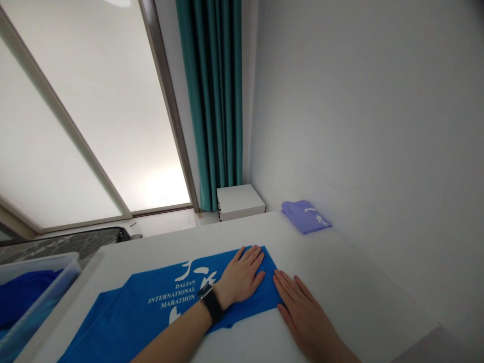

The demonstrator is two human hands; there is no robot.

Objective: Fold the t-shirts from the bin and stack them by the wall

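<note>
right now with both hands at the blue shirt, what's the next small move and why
I'd probably have the right hand lift the nearest edge of the blue shirt and fold it inward: its fingertips are at that edge, while the left hand lies flat on the cloth, placed to steady it.
</note>
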